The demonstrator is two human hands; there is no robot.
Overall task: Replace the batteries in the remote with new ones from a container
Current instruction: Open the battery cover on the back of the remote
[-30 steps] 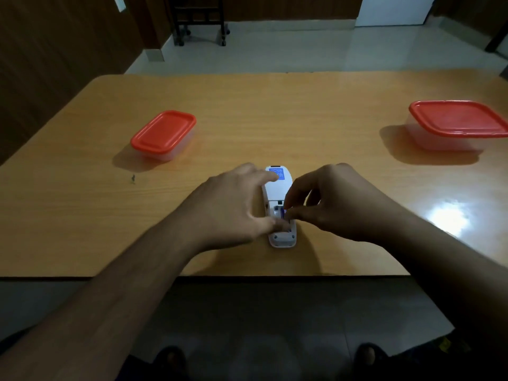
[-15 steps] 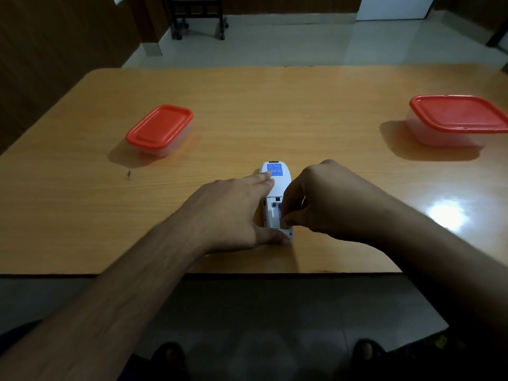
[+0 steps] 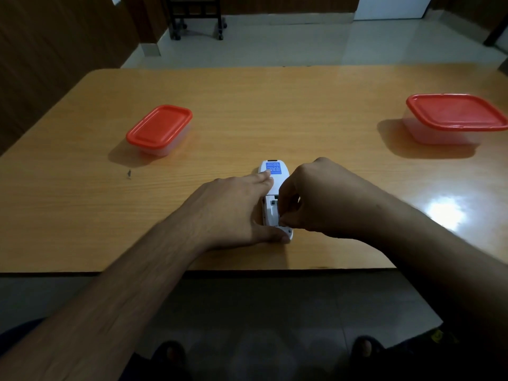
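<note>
While my left hand (image 3: 233, 213) lies spread flat, pinning the remote (image 3: 275, 199) near the table (image 3: 247, 105) edge, my right hand (image 3: 324, 199) pinches inside its open bay; what, I cannot tell. Levering sideways could skid the remote off.

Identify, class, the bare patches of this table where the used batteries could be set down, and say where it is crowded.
Free: the wide stretch of table between the left container and the right container, and the near-left strip below the left container. Crowded: the near middle, where the left hand and right hand work on the remote.
</note>
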